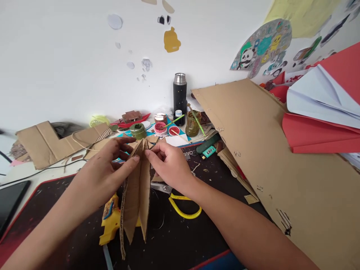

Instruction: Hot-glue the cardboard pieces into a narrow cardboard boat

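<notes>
A folded piece of brown cardboard (132, 198) stands on edge between my hands, its layers spread apart toward the bottom. My left hand (112, 168) grips its left side near the top, the thumb along the near edge. Close by, my right hand (168, 161) pinches the top right of the same piece between thumb and fingers. Scissors with yellow handles (185, 212) lie on the dark mat under my right wrist. Behind the cardboard, at lower left, lies a yellow glue gun (111, 221), partly hidden.
A large cardboard sheet (242, 123) leans along the right, with red paper (315, 131) on it. Open paint jars (161, 127) and a black thermos (180, 92) stand at the back. Cardboard scraps (56, 146) lie left. A dark tablet-like object (12, 202) sits at the left edge.
</notes>
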`<state>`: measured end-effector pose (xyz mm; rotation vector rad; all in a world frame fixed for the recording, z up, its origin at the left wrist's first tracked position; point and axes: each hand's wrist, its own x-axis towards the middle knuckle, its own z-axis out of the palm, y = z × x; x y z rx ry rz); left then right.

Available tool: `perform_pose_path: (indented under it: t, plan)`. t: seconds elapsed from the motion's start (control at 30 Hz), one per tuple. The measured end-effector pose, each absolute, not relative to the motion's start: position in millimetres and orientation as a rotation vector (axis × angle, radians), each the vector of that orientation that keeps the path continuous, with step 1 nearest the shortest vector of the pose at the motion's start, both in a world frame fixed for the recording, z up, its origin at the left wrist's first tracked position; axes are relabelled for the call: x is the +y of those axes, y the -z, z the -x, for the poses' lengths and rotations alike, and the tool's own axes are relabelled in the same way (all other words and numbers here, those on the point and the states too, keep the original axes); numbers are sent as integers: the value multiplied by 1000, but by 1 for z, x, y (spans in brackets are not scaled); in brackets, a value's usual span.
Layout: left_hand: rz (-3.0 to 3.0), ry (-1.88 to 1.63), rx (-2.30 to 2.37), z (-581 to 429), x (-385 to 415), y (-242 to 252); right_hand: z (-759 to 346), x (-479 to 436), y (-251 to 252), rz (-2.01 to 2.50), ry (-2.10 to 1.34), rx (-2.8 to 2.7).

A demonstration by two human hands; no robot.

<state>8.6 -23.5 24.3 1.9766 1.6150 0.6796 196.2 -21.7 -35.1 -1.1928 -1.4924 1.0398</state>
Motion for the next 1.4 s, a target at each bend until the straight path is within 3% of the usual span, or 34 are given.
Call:
perform_pose_path:
  t: [0.33,0.77,1.4]
  plan:
    - [-2096,-569,1805,-13,-20,-29,-194,-24,40,1171,-1073,-1576]
    - [-2070,-515,1740,-10,-17,-30,-189,-24,39,1038,-1457,-1233]
    - [-2080,-495,1673,-10,-17,-28,-188,-23,39,1035,-1573,-1185]
